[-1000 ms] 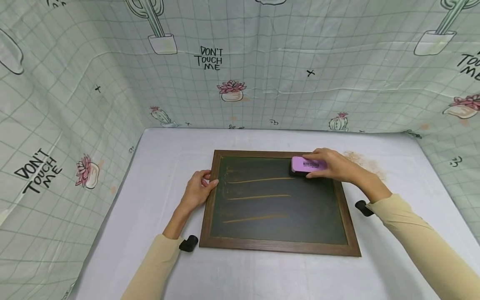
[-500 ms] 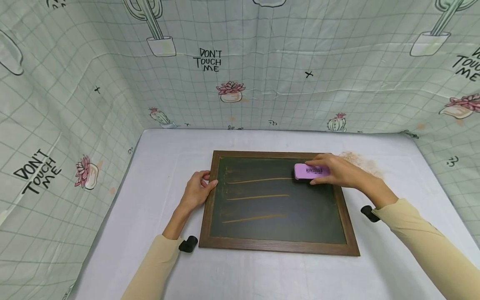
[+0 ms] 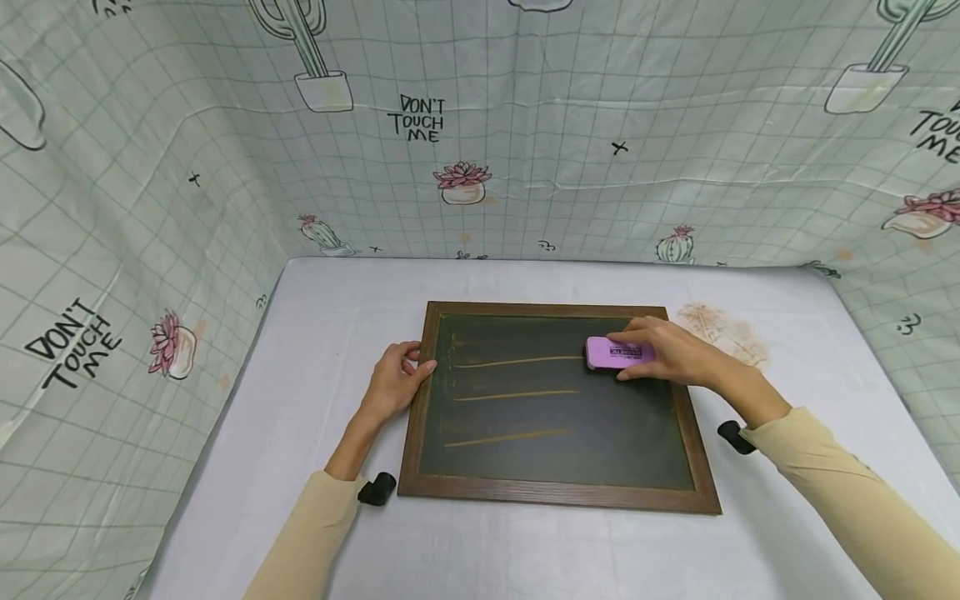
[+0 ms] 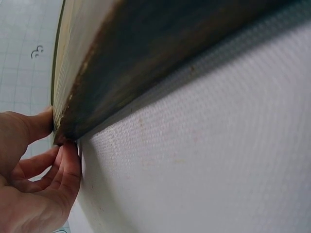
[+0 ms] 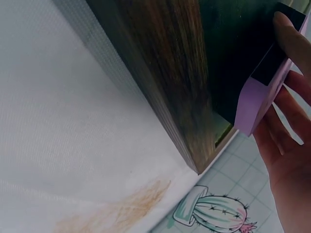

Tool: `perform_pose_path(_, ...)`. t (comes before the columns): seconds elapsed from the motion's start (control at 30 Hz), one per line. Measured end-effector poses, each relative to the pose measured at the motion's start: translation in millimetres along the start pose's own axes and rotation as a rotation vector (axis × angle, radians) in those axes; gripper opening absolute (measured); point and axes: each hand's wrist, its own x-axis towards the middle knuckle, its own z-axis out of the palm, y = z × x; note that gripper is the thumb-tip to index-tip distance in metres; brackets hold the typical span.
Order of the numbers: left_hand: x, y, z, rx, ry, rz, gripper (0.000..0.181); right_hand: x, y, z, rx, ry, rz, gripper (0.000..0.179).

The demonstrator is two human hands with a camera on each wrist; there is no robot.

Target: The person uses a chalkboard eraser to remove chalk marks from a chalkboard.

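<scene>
A chalkboard (image 3: 540, 433) in a brown wooden frame lies on a white-covered table, with three orange chalk lines on its left and middle part. My left hand (image 3: 392, 382) pinches the frame's left edge; in the left wrist view the thumb is on top and the fingers (image 4: 68, 170) are curled under the rim. Near the board's upper right, my right hand (image 3: 675, 350) grips a purple and black chalkboard eraser (image 3: 617, 353) between thumb and fingers. The eraser's black side faces the board at the right end of the top line, as the right wrist view (image 5: 252, 102) also shows.
An orange-brown dust smudge (image 3: 723, 332) marks the white table cover (image 3: 352, 292) beyond the board's upper right corner. A pale green gridded cloth (image 3: 555, 125) printed with potted plants hangs behind and at both sides. Black wrist cameras sit at each sleeve cuff.
The eraser in my right hand has moved down the board, towards me, first shifting slightly right and then slightly left. My left hand stays at the frame's left edge.
</scene>
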Motion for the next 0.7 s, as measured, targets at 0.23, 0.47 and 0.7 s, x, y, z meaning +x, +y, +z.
perform_pose_path(0.23, 0.4, 0.6, 0.4, 0.010, 0.003, 0.011, 0.047, 1.6, -0.4, 3.6, -0.007, 0.029, -0.020, 0.058)
perform_pose_path(0.47, 0.5, 0.8, 0.0, 0.011, 0.000, 0.021, 0.047, 4.4, -3.1, 6.6, 0.015, 0.033, -0.017, 0.058)
perform_pose_path(0.7, -0.1, -0.8, -1.0, 0.013, 0.002, 0.025, 0.047, 8.9, -5.3, 9.5, 0.013, 0.055, -0.047, 0.058)
